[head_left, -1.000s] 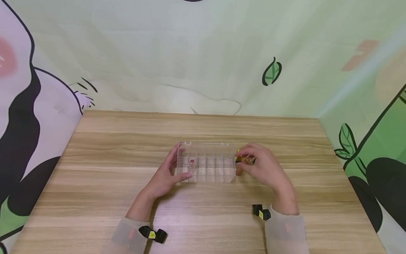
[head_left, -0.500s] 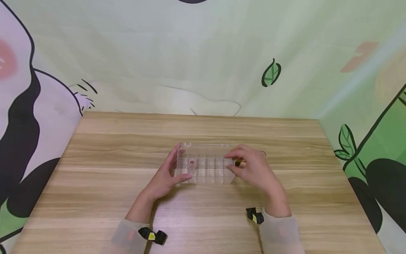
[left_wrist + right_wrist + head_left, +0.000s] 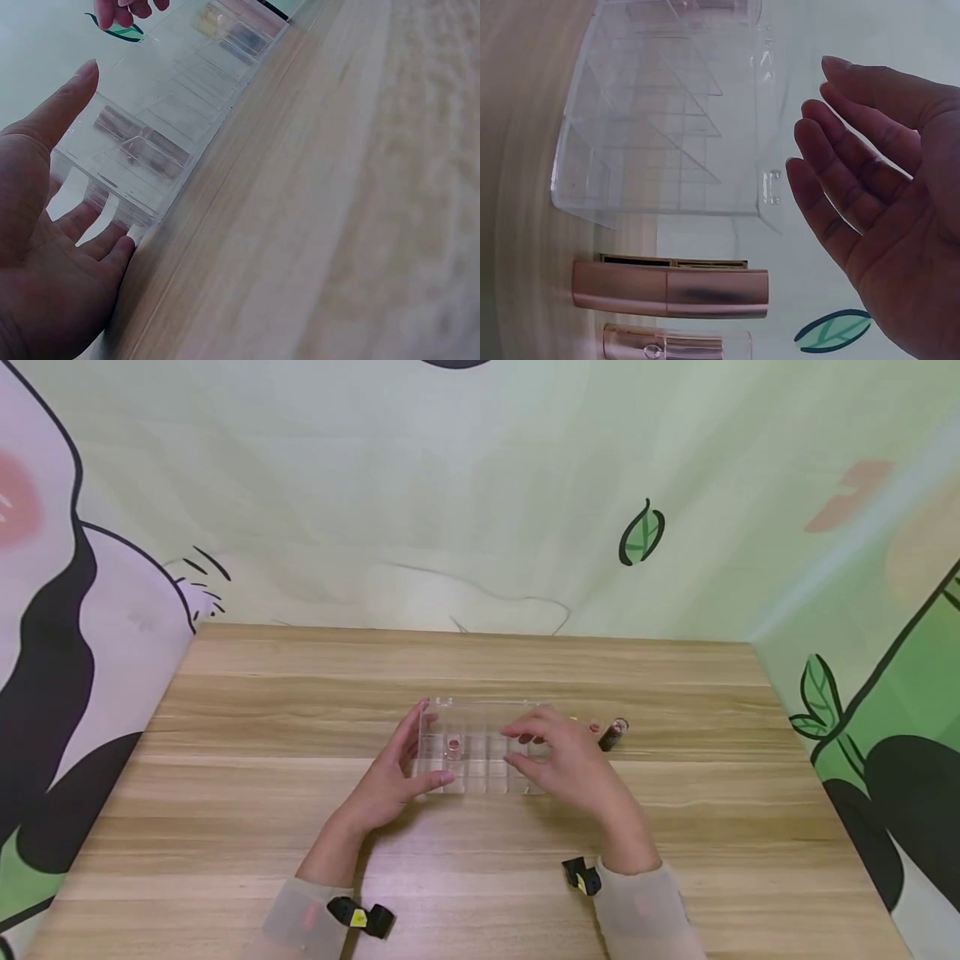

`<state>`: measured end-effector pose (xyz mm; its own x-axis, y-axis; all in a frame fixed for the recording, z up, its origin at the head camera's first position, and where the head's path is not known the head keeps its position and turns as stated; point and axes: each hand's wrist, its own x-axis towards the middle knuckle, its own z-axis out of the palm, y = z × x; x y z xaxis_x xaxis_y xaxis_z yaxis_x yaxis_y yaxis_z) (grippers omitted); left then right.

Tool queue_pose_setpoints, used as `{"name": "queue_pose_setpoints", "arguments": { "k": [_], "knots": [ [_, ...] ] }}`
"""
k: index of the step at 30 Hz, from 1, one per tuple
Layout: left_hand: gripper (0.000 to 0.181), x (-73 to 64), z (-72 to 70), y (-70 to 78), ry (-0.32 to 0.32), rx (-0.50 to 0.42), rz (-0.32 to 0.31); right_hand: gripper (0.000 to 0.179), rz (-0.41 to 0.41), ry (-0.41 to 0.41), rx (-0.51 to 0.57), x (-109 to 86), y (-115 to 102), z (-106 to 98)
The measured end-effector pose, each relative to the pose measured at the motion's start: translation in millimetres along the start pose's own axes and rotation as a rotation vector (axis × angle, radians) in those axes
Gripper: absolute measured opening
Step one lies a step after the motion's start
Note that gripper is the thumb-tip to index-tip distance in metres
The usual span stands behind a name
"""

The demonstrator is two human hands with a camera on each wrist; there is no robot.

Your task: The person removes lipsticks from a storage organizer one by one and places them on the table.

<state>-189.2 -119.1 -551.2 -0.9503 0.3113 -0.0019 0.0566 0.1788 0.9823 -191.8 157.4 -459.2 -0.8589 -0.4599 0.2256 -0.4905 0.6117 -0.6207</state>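
Note:
A clear divided organizer box (image 3: 480, 774) stands on the table, and my left hand (image 3: 390, 781) grips its left end, thumb along the front and fingers round the side. One lipstick (image 3: 453, 747) sits in a compartment near that end; in the left wrist view this lipstick (image 3: 142, 142) shows through the clear wall. Over the right part of the box hovers my right hand (image 3: 566, 760), fingers loosely bent and holding nothing. A rose-gold lipstick tube (image 3: 667, 291) stands upright beside the box's right end, as the right wrist view shows.
Next to the rose-gold tube is a clear-capped lipstick (image 3: 697, 345). A dark tube (image 3: 613, 734) stands right of my right hand. The wooden table (image 3: 465, 877) meets a printed cloth backdrop (image 3: 480, 527) at its back and sides.
My right hand has moved left from the tubes beside the box to over its compartments, uncovering the dark tube. My left hand and the box have stayed in place.

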Motion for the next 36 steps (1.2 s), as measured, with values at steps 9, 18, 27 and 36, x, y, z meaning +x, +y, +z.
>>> {"name": "queue_pose_setpoints", "arguments": {
  "k": [9, 18, 27, 36],
  "knots": [
    [0.107, -0.2, -1.6, -0.8, 0.001, -0.003, 0.008, 0.028, 0.024, 0.037, -0.001, 3.7, -2.4, 9.4],
    [0.108, 0.1, -2.3, -1.9, 0.005, 0.014, 0.008, 0.030, 0.065, 0.006, 0.059, 9.0, -6.3, 22.7],
    [0.107, -0.3, -0.5, -2.4, 0.001, 0.009, -0.001, 0.035, 0.063, -0.039, 0.108, 17.8, -8.0, 37.7],
    [0.108, 0.1, -1.3, -2.1, -0.002, 0.015, 0.000, 0.037, 0.065, -0.026, 0.087, 25.4, -11.7, 48.5]
  ]
}}
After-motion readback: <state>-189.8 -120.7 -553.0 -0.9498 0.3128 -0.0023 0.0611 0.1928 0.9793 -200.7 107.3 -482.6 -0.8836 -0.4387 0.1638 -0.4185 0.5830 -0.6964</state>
